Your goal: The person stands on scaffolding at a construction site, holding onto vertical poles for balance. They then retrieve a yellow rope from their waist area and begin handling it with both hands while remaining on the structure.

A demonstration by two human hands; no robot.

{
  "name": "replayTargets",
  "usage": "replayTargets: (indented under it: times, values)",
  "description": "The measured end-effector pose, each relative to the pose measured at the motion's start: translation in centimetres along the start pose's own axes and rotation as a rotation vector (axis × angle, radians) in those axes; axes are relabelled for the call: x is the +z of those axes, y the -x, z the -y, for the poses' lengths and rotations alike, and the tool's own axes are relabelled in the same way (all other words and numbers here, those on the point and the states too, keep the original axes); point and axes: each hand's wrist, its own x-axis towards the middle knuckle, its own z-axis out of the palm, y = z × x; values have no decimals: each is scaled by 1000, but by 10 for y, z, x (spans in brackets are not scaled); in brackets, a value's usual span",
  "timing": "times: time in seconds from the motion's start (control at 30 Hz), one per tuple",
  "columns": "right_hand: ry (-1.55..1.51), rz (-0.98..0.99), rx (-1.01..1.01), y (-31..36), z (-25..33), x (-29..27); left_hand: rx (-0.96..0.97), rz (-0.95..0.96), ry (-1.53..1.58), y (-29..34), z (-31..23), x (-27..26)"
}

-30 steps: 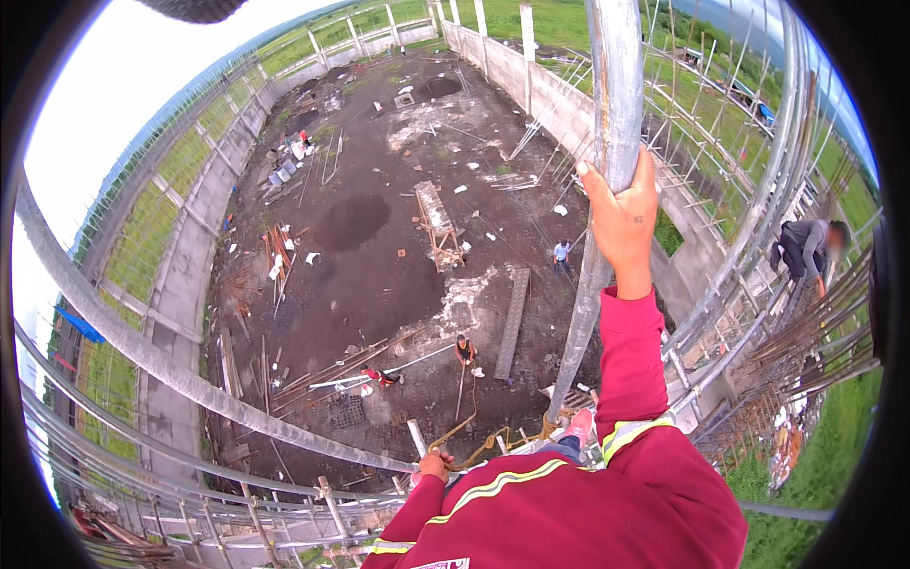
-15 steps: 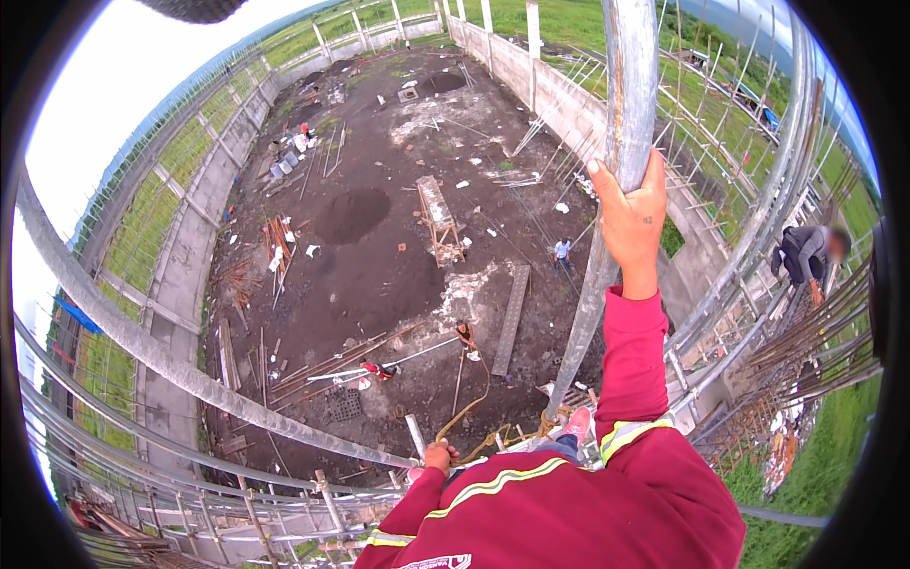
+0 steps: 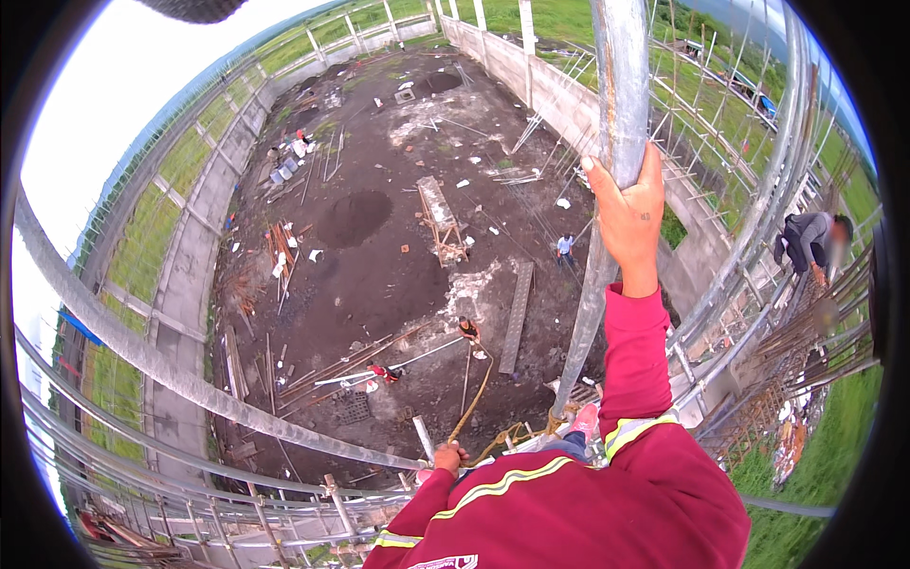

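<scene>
High on scaffolding, my right hand (image 3: 633, 213) is wrapped round an upright grey metal pipe (image 3: 622, 85), thumb on its left side. My left hand (image 3: 449, 459), low and close to my body, is closed on a yellowish-brown rope (image 3: 482, 387). From that hand the rope drops toward a person (image 3: 469, 330) in dark clothes on the ground far below. More of the rope lies in loops around the foot of the upright pipe. Beside my left hand, a long horizontal pipe (image 3: 190, 375) curves across the view. One pink shoe (image 3: 587, 420) of mine shows near the pipe's foot.
Another person (image 3: 806, 237) in grey bends over bundled steel bars (image 3: 806, 332) at the right. Below lies a dirt yard with a long trestle (image 3: 436, 213), white pipes (image 3: 417, 357) and scattered timber, bordered by concrete walls (image 3: 175, 313). Scaffold pipes run along both sides.
The view has shifted slightly. The rope below my left hand now hangs in a clearer, straighter line, and that hand sits a little lower. My right hand keeps its hold on the pipe.
</scene>
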Motion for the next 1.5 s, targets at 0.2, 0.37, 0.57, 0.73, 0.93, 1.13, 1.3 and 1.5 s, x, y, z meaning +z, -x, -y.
replayTargets:
  times: [0.2, 0.37, 0.57, 0.73, 0.93, 1.13, 1.3, 1.5]
  values:
    - [7, 6, 10, 0, -2, 0, 76, -6, -211, -22, 11, -7]
    - [46, -18, 45, -6, -4, -4, -55, -140, 111, -38, -43, -28]
    - [146, -38, 56, -16, 0, -14, -182, 190, 133, -17, -84, 3]
    - [33, -61, 1, -22, 4, -16, -188, 220, 66, 5, -69, 38]
    - [16, -74, -33, -28, 2, -24, -324, 227, 3, 22, -40, 46]
    - [88, -72, 76, -33, 0, -33, -334, 242, -56, 45, -27, 58]
    - [92, -107, -139, -31, 1, -23, -278, 270, -35, 66, -41, 71]
    - [359, -190, -266, 16, -1, -22, -160, 242, 75, 111, -90, 74]
